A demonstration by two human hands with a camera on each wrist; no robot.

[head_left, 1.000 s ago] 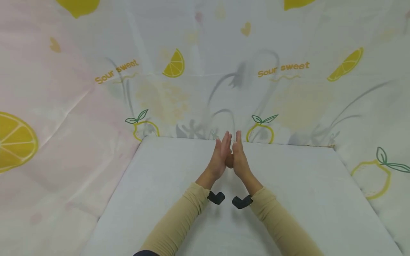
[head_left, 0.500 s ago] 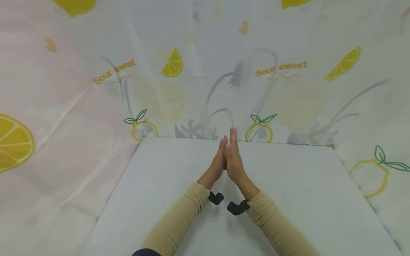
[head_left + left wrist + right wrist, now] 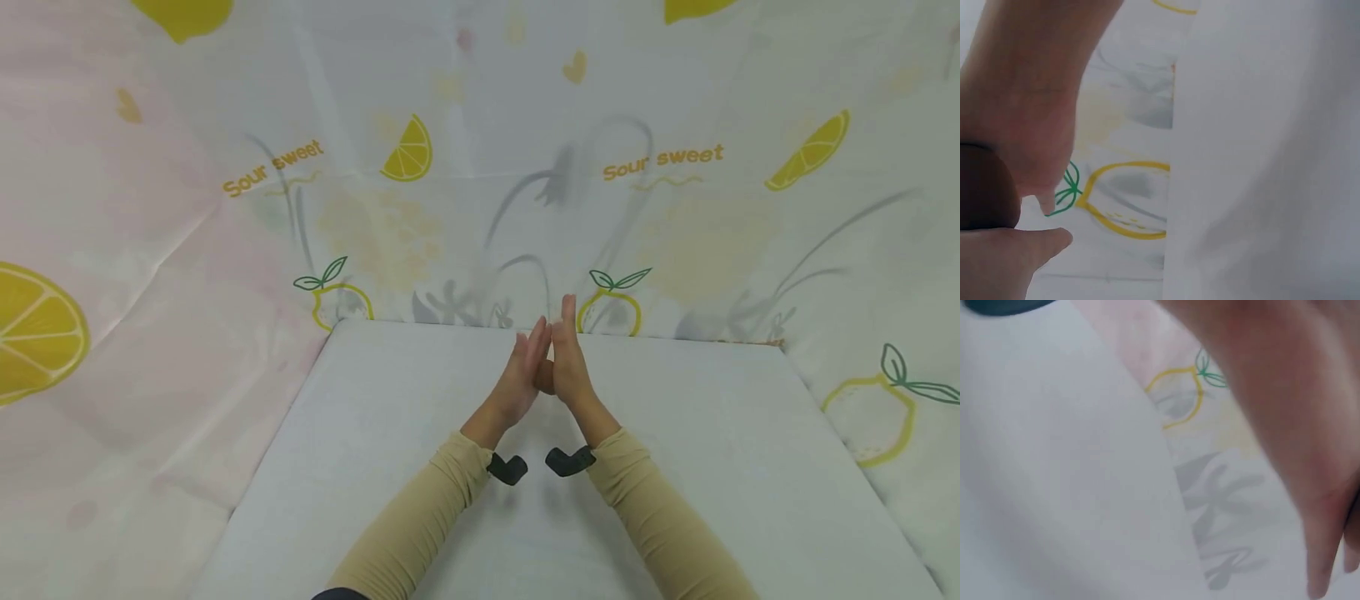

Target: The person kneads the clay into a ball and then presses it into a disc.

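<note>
Head view shows the left hand point(image 3: 517, 375) and right hand point(image 3: 572, 367) raised palm to palm over the far middle of the table point(image 3: 360, 433), fingers straight and pressed flat on a small brown ball point(image 3: 545, 379) between the palms, seemingly so it can roll there. Most of the ball is hidden by the palms; the left wrist view catches only its dark edge, the right wrist view is blurred, and the sleeves point(image 3: 420, 517) run off the near edge.
</note>
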